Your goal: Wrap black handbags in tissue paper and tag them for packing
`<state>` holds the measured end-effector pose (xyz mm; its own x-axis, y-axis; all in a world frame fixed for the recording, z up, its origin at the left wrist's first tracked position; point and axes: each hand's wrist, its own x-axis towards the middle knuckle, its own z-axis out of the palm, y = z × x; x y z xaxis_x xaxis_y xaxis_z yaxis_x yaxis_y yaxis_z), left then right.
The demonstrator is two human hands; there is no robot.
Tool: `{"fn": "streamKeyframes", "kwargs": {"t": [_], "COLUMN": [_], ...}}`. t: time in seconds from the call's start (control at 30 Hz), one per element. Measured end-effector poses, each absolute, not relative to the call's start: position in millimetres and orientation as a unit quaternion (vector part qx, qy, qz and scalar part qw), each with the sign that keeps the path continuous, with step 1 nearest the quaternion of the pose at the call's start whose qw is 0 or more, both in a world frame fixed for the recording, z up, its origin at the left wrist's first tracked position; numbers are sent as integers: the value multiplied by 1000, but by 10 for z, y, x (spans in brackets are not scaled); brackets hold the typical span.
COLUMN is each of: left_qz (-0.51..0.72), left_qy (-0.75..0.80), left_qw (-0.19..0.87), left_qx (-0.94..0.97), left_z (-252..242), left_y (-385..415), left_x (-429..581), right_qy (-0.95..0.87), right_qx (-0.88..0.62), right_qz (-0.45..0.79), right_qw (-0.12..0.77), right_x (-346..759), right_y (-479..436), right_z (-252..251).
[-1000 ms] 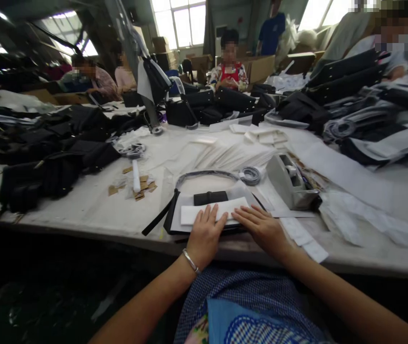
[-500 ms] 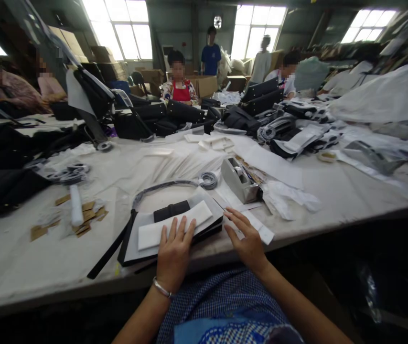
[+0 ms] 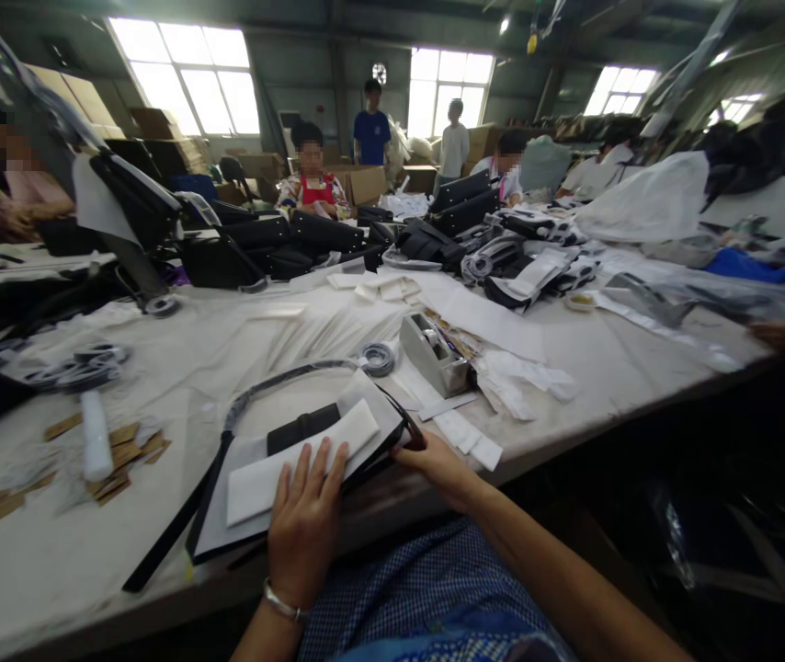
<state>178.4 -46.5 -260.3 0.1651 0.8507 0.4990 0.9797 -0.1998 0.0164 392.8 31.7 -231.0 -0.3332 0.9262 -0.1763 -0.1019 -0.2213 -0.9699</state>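
Note:
A flat black bag [image 3: 227,524] with a white sheet over it lies at the table's near edge. On top rest a white foam strip [image 3: 275,473] and a black flap [image 3: 302,428]. My left hand [image 3: 306,524] lies flat on the strip, fingers spread. My right hand [image 3: 434,464] grips the bag's right edge, fingers curled round it. A wrapped curved handle [image 3: 282,382] arches behind the bag.
A grey tape dispenser [image 3: 434,354], a coil [image 3: 377,359] and loose white paper strips [image 3: 465,432] lie to the right. Brown tags [image 3: 117,455] and a white roll [image 3: 96,446] lie at left. Piles of black bags [image 3: 282,244] fill the far side, with several people beyond.
My view has swung right and up. My right hand left the white strips beside the bag and closed on the bag's right edge. My left hand stays pressed on the foam strip.

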Motion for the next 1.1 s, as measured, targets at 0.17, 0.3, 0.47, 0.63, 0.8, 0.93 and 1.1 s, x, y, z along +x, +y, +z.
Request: {"fn": "streamKeyframes", "kwargs": {"t": [0.17,0.3,0.47,0.63,0.8,0.93,1.1], "left_qz": [-223,-233,-252,-261,-242,-259,-246], "left_qy": [-621,-619,-627,-622,-601,-553,-526], "left_qw": [154,151,180,201,233,299,352], "left_qx": [-735,-735,-715,-710,-725,-733,-734], "left_z": [-2604,-2572,-2574,-2596,-2732,-2854,-2924], "left_y": [-468,-463,-467,-479,-450,-370,-302], "left_x": [1781,1762,1623,1512,1494,1446,1450], "right_qy": [-301,-261,-361,-650,-816,-851,-868], "right_qx": [-406,-405,-348,-329,-475,-484,-485], "right_qz": [733,724,728,637,238,165,101], "right_qw": [456,493,468,253,229,123,19], "right_x": [3639,3469,3569,4054,3994,3647,3477], "right_y": [209,154,160,743,1564,1929,2151], "right_z": [-2238,-2142,-1987,-2008,-2066,-2085,-2009]}}
